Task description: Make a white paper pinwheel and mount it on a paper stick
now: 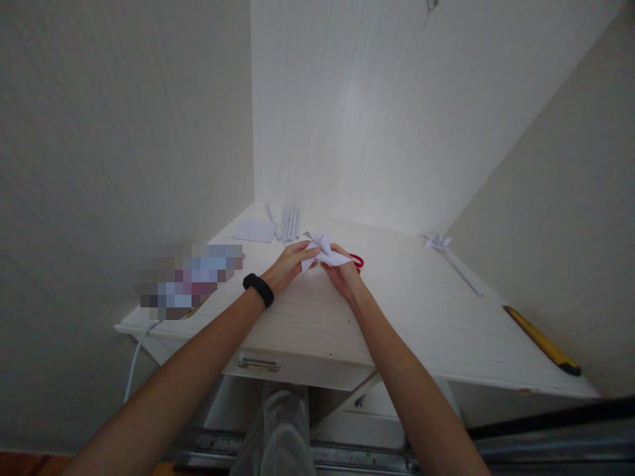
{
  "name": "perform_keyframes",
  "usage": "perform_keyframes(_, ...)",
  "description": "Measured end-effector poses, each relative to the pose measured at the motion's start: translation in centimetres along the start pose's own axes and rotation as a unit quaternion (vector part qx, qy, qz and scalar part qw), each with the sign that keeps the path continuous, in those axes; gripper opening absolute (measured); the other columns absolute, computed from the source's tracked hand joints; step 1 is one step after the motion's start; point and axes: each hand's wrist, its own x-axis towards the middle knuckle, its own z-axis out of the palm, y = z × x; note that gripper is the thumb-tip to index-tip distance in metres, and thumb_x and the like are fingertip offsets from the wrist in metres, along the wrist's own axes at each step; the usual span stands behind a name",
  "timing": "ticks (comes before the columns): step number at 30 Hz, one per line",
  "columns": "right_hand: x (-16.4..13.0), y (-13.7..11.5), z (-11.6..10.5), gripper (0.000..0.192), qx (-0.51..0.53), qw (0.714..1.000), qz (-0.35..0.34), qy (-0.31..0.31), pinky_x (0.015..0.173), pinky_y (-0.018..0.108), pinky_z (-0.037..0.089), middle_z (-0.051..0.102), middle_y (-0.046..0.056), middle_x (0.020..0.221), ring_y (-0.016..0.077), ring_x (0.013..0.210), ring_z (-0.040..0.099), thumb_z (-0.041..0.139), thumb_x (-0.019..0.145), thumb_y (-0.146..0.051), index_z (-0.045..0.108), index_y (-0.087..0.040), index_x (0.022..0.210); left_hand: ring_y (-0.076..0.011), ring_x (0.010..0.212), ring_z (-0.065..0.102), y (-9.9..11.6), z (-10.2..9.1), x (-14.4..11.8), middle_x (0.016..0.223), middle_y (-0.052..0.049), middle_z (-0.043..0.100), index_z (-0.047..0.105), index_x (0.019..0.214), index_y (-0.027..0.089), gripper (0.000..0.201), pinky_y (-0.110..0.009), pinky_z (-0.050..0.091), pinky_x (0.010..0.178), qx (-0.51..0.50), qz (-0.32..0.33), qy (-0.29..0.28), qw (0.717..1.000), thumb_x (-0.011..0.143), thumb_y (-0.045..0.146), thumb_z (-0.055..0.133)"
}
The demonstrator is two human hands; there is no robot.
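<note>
Between my two hands, above the middle of the white desk, is a white paper pinwheel (pixel 323 250) with its blades folded inward and pointed corners sticking out. My left hand (pixel 292 259), with a black band on the wrist, pinches it from the left, thumb on top. My right hand (pixel 344 270) grips it from the right and below; the paper hides part of its fingers. Just behind the right hand, red-handled scissors (pixel 357 262) show only in part. A finished-looking paper pinwheel on a stick (pixel 439 243) lies at the right of the desk.
Several rolled paper sticks (pixel 290 223) and a stack of white paper (pixel 254 231) lie at the back left. A blurred-out object (pixel 193 281) with a white cable is at the left edge. A yellow cutter (pixel 543 340) rests by the right wall. Walls enclose the desk (pixel 317 337).
</note>
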Motion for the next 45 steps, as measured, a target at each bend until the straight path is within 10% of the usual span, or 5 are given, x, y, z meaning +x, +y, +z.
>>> perform_keyframes(9,0.5,0.4,-1.7,0.028,-0.022,0.989,-0.06,0.133,0.069,0.025,0.042,0.064,0.003,0.1,0.0131,0.082,0.055,0.056,0.076,-0.045,0.066,-0.022,0.09,-0.0169,0.083,0.061,0.2,0.0,0.2,0.091,-0.007,0.068,0.067,0.089,0.014,0.03,-0.029,0.045,0.078,0.05,0.062,0.109,0.991,0.065,0.031,0.074)
perform_keyframes(18,0.1,0.4,-0.2,0.036,-0.261,0.952,-0.151,0.052,0.086,0.033,0.042,0.064,0.005,0.101,0.0212,0.1,0.055,0.069,0.067,-0.044,0.065,-0.02,0.094,-0.0195,0.086,0.061,-0.6,-0.4,0.6,0.09,-0.007,0.068,0.067,0.085,0.013,0.032,-0.033,0.045,0.081,0.137,0.067,0.118,0.981,0.061,0.033,0.074)
perform_keyframes(45,0.1,0.2,-0.3,0.028,-0.113,0.988,-0.09,0.051,0.073,0.029,0.047,0.07,0.003,0.085,0.0177,0.076,0.063,0.069,0.068,-0.036,0.068,-0.017,0.088,-0.0152,0.077,0.059,-0.4,-0.6,0.3,0.086,-0.008,0.069,0.071,0.089,0.011,0.032,-0.027,0.043,0.073,0.086,0.055,0.104,0.989,0.066,0.034,0.073)
